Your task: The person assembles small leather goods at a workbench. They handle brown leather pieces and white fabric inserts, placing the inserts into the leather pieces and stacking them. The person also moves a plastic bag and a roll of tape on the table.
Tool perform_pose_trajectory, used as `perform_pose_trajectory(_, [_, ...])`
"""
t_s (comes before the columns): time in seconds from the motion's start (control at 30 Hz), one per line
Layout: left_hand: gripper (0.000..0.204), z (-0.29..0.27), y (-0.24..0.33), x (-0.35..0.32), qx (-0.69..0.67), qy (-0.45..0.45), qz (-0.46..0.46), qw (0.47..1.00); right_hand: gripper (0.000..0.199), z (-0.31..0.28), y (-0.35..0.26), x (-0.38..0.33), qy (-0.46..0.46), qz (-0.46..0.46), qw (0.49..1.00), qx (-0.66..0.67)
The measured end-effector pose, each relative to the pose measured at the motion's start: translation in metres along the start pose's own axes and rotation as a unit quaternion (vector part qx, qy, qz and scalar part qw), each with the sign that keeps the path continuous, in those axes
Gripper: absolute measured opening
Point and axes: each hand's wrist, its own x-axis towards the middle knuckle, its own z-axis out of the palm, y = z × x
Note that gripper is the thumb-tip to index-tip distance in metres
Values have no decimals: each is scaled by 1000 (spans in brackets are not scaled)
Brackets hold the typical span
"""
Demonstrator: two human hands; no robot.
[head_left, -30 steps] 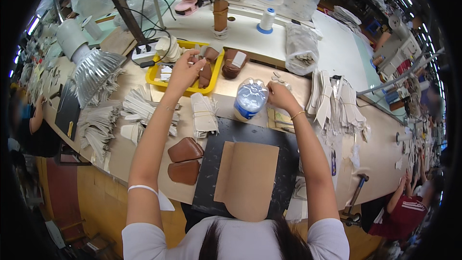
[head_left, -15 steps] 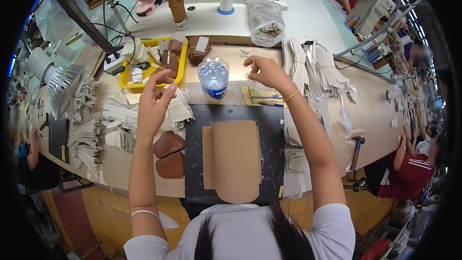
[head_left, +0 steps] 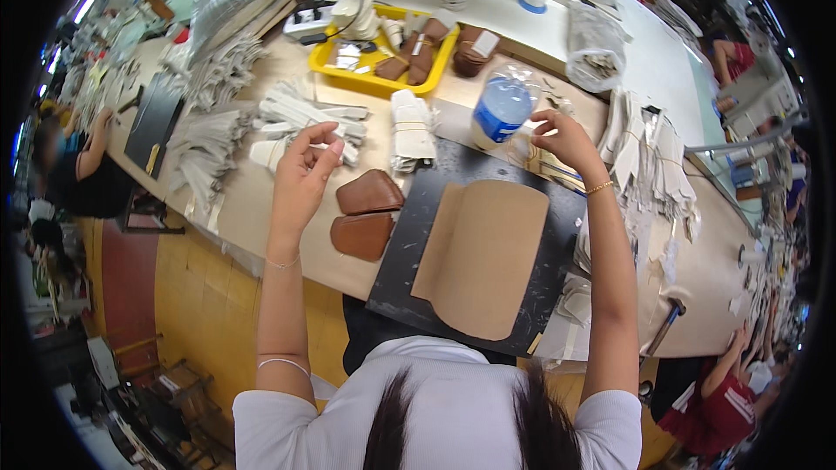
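Observation:
My left hand (head_left: 306, 165) hovers above the table beside a fanned bundle of pale strips (head_left: 305, 113), its fingers bent but apart and holding nothing. To the right, my right hand (head_left: 562, 141) is beside a clear plastic bottle with a blue label (head_left: 503, 109). Its fingertips are pinched together; what they hold, if anything, is too small to make out. In front of me a brown curved sheet (head_left: 492, 252) lies on a black board (head_left: 453, 157). Two brown leather pieces (head_left: 370, 192) sit left of the board, below a banded white bundle (head_left: 412, 132).
A yellow tray (head_left: 374, 85) with brown and white parts stands at the back, near a brown banded bundle (head_left: 476, 50). Pale strips (head_left: 653, 152) pile up at right, and a hammer (head_left: 666, 326) lies at the right edge. People work on both sides.
My view has turned, so the table appears tilted. My right hand has come nearer to me, to the bottle's right side. My left hand has moved away from the yellow tray, toward me.

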Motion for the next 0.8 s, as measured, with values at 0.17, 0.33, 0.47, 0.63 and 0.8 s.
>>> perform_pose_trajectory(0.17, [26, -21, -35, -35, 153, -15, -79, 985, 43, -3, 3, -13, 53, 3, 998, -23])
perform_pose_trajectory(0.33, [32, -7, -59, -71, 258, -28, -45, 965, 36, -35, -14, -95, 112, -1, 994, 10])
perform_pose_trajectory(0.47, [33, 12, -87, -91, 260, -8, -47, 964, 34, -55, 20, -182, 187, 35, 980, 56])
perform_pose_trajectory(0.63, [34, 4, -94, -101, 276, -10, -41, 960, 28, -52, 54, -266, 260, 132, 952, 90])
perform_pose_trajectory(0.8, [32, -5, -86, -93, 256, -43, -99, 961, 22, -28, 75, -321, 290, 167, 928, 165])
